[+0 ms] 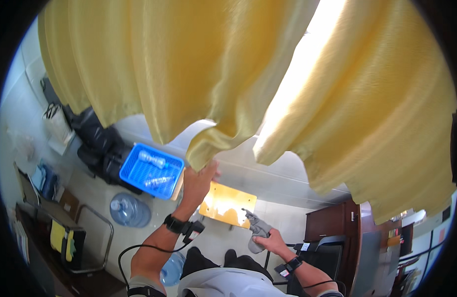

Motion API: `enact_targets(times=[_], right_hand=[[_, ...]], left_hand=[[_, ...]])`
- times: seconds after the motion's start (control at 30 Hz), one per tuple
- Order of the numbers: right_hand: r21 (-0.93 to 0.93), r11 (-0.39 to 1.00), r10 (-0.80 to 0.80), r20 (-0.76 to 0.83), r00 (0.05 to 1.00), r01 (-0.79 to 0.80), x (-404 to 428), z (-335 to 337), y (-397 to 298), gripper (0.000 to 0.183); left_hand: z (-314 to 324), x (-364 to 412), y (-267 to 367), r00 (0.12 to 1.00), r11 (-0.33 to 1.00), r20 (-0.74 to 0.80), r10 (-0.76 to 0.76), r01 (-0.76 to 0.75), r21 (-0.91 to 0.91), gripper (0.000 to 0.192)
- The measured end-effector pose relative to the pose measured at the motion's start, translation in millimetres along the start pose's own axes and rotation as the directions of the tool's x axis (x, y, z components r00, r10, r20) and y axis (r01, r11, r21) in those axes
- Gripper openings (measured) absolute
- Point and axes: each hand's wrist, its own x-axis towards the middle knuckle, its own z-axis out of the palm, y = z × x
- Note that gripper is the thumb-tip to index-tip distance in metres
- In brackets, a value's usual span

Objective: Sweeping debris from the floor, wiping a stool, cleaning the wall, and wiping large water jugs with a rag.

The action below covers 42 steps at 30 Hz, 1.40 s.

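My left hand (199, 182) is raised at the bottom hem of a yellow curtain (183, 67), and the cloth bunches and curls outward where my fingers grip it. Part of those fingers is hidden by the fabric. A crumpled grey cloth (261, 228) is held in my right hand (270, 241), with one end hanging loose toward a stool with a yellow wooden top (222, 198). The stool is below and between my hands, and bright light reflects off its seat. A second curtain panel (362, 111) hangs to the right, with a bright gap between the two.
A blue plastic basket (130, 180) with plastic bottles stands left of my left hand. Large water jugs (130, 210) are on the floor. Black bags (98, 141) lie against the wall. A black chair (325, 260) and a dark wooden cabinet (327, 222) are to the right.
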Motion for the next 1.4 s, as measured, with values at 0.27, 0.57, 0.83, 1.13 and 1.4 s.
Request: enact_targets(times=[0.27, 0.57, 0.83, 1.13, 1.4], right_hand=[[-0.313, 0.775, -0.613, -0.164, 0.773, 0.549, 0, -70, -139, 0.06], [-0.593, 0.132, -0.846, 0.349, 0.402, 0.794, 55, -56, -272, 0.052], [-0.788, -0.132, -0.798, 0.444, 0.408, 0.601, 107, -63, -330, 0.039], [-0.872, 0.191, -0.905, 0.022, 0.426, 0.451, 97, -190, -311, 0.057], [-0.884, 0.451, -0.866, -0.402, 0.297, 0.119, 40, -292, -247, 0.058]], left_hand=[[-6, -5, 84, 0.65, 0.874, 0.656, -0.384, 0.026, 0.486, 0.036], [109, 34, 216, 0.733, 0.791, 0.51, 0.449, -0.592, 0.154, 0.025], [146, 104, 229, 0.432, 0.084, 0.569, 0.699, -0.84, 0.535, 0.02], [91, 128, 213, 0.416, -0.315, 0.702, 0.578, -0.679, 0.663, 0.035], [6, 161, 237, 0.376, -0.442, 0.707, 0.599, -0.58, 0.684, 0.018]])
